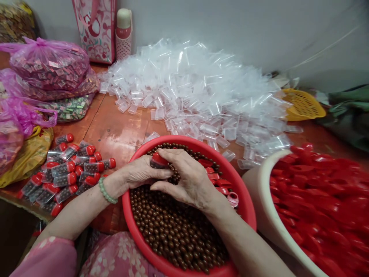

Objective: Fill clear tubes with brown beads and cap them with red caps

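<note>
My left hand [144,169] grips a small clear plastic bottle [158,163] with a red cap and dark contents, above a red basin [250,215]. Curled over from the other side, my right hand [187,177] has its fingertips on the cap, while its thumb lies lower and apart. The fingers partly hide the bottle. Small round brown balls [173,231] fill much of the basin under both hands. Several loose red caps [221,182] rest on the balls along the basin's right side, behind my right hand.
Filled red-capped bottles [65,169] lie in a pile at left, beside tied pink bags [49,57]. A large heap of clear empty tubes [196,88] spreads along the wall. At right stand a white tub [262,181] of red caps and a yellow scoop [305,105].
</note>
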The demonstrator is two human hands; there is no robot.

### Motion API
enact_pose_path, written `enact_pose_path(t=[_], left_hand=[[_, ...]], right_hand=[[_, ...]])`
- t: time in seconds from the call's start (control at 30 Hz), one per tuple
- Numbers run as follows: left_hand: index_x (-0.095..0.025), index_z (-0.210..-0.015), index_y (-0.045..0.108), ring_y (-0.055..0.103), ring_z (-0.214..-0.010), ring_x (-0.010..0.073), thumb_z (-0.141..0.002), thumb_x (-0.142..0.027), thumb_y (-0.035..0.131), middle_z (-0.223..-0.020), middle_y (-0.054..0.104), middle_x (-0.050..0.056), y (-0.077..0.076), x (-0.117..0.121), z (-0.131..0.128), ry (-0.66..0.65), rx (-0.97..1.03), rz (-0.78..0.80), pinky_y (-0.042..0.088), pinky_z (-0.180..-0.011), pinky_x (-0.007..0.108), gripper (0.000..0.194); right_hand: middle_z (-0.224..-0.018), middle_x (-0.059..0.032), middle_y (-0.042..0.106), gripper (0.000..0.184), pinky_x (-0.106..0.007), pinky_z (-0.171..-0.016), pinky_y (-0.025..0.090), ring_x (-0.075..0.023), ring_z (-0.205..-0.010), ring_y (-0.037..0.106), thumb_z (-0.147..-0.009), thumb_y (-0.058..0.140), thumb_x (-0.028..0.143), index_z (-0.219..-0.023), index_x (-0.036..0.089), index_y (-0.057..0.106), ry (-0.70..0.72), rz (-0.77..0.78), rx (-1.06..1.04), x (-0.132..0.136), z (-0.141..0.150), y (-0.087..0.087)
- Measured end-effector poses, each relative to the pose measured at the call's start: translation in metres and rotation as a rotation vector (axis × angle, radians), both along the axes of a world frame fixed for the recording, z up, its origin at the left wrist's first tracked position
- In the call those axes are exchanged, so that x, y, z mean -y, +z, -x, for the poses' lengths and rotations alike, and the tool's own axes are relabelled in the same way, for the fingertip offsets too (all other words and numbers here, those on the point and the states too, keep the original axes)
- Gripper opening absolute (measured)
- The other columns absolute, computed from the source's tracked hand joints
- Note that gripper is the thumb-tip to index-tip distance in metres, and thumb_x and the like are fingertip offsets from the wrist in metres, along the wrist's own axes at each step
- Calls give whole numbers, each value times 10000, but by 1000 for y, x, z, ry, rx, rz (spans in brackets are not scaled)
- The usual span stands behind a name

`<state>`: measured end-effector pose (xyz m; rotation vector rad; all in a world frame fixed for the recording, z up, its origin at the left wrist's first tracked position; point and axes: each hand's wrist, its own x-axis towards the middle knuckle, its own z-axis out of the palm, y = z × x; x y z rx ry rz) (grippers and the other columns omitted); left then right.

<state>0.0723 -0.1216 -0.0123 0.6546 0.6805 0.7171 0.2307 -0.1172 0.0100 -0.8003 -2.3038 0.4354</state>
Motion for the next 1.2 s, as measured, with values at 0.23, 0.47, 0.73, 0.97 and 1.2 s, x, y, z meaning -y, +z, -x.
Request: enact_pose_path(t=[0.23,0.47,0.73,0.97,1.2], left_hand=[[-133,-647,624,533,-593,104,-543,-431,871,-616,591,7,7,0,6,-43,7,-30,422,-617,263,400],[-162,-636,643,592,-629,178,-732,-643,626,-585,606,49,24,8,5,6,112,54,474,-638,310,490],[-158,-639,564,492,-530,81,-854,-248,525,-571,558,-37,35,22,-33,675,-264,83,426,-520,190,236],[-173,-606,493,448,-462,80,-928,-266,412,-515,514,-29,35,34,-33,563,-243,-24,396,-458,198,344],[-185,-616,483,471,-501,91,-909,-357,418,-552,525,-24,22,39,-22,503,-362,-145,405,-468,209,345]], right_hand=[[-1129,-229,644,654,-516,-861,485,-346,-1013,620,-802,645,368,-1331,80,391,-125,-213,178,7,13,-1],[-994,-201,687,583,-467,-819,497,-315,-929,659,-782,627,363,-1259,87,437,-120,-378,116,9,6,0],[-940,-122,701,600,-442,-789,515,-264,-827,679,-782,600,336,-1297,102,399,-138,-418,89,14,7,3],[-894,-140,717,567,-440,-792,542,-235,-766,683,-796,547,246,-1305,44,398,-65,-572,119,15,3,3],[-918,-187,722,493,-497,-872,531,-271,-859,694,-834,580,283,-1242,30,466,-28,-569,120,25,11,7]])
